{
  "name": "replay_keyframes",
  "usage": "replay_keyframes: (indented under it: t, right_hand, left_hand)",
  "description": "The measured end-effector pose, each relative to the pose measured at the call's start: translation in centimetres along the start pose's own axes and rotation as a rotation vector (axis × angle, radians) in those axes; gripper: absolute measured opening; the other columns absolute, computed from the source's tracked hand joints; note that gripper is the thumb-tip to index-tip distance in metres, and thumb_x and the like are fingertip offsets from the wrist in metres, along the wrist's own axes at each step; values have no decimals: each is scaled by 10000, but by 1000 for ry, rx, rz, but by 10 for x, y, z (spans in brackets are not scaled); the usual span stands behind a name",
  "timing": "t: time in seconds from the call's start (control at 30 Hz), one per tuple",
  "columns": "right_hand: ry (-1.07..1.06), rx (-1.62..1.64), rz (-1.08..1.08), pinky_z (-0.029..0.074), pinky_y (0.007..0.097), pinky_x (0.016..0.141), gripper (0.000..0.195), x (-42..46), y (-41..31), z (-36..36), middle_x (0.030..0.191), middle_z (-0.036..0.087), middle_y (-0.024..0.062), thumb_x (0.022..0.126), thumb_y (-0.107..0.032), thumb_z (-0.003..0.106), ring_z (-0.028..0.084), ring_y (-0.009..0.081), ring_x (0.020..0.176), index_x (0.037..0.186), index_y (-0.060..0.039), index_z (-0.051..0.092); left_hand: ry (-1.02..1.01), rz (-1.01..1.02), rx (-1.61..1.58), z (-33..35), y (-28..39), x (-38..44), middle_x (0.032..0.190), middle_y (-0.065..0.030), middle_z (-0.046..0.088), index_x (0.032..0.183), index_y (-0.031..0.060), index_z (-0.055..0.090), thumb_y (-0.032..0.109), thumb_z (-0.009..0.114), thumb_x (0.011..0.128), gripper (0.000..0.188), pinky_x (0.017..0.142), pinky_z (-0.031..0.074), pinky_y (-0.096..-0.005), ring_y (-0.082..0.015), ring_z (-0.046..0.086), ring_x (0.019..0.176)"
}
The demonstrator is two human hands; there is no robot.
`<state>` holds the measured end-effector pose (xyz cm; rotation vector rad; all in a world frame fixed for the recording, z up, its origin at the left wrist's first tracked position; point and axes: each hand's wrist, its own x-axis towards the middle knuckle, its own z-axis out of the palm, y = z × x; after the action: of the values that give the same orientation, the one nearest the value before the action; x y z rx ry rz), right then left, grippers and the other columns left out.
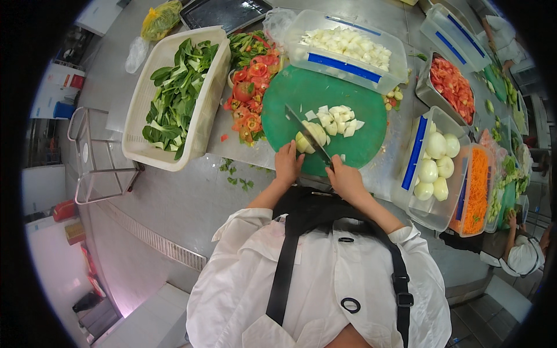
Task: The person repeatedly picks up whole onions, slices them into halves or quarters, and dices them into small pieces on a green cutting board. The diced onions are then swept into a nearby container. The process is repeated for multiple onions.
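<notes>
My right hand (347, 179) grips a kitchen knife (310, 138) by its handle, the blade lying across a partly cut onion (314, 133). Against the near left side of that onion rests my left hand (288, 163), its fingers bent. Both are at the near part of a round green cutting board (283, 95). Just right of the blade, a small heap of chopped onion (340, 119) sits on the board. Beyond it stands a clear plastic box (335, 67) of chopped onion. Several whole peeled onions (428, 171) lie in another clear box (402, 191) to the right.
Left stand a white basket (198, 130) of leafy greens and a pile of tomato pieces (250, 93). Right are a metal pan of cut tomato (452, 87) and a box of shredded carrot (476, 191). Two other people (522, 254) (500, 35) work at the far right.
</notes>
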<state>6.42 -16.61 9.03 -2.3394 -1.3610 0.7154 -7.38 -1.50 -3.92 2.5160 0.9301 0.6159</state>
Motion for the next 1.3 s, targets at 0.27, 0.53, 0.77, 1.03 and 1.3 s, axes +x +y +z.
replay_keyframes:
  t: [0.27,0.53,0.77,1.03,1.3]
  right_hand:
    - [82,-43,-62,504,519,560,260,41,26,56,668,635,204,907,-242,577,640,417,645,1005,-52,430]
    - [100,-58,-162,509,498,526,250,9,0,18,630,629,170,907,-244,578,639,393,594,991,-56,436]
    - [34,-122,-107,513,506,550,258,31,21,58,663,636,183,897,-252,586,647,400,632,977,-60,434]
    - [74,319,22,499,451,576,262,28,39,22,694,632,167,916,-278,584,644,351,646,1003,-73,445]
    - [357,987,431,367,288,362,211,-12,115,-1,558,502,30,943,-222,595,448,114,367,977,-43,488]
  left_hand:
    - [29,-52,18,8,3,5,958,-150,633,1130,-6,626,120,704,756,402,741,479,-442,-343,599,880]
    - [63,-141,-107,-4,-8,-9,886,-142,626,1037,15,653,151,680,814,263,707,484,-435,-355,607,818]
    - [47,-149,-107,-1,3,-3,853,-131,619,959,47,655,167,686,809,194,659,489,-432,-346,616,778]
    - [66,-201,-152,13,-3,11,889,-134,619,977,56,646,143,674,804,196,723,487,-427,-340,607,844]
    - [214,105,-270,23,57,99,1206,-192,545,1192,47,571,207,727,775,473,960,414,-449,-380,501,1137]
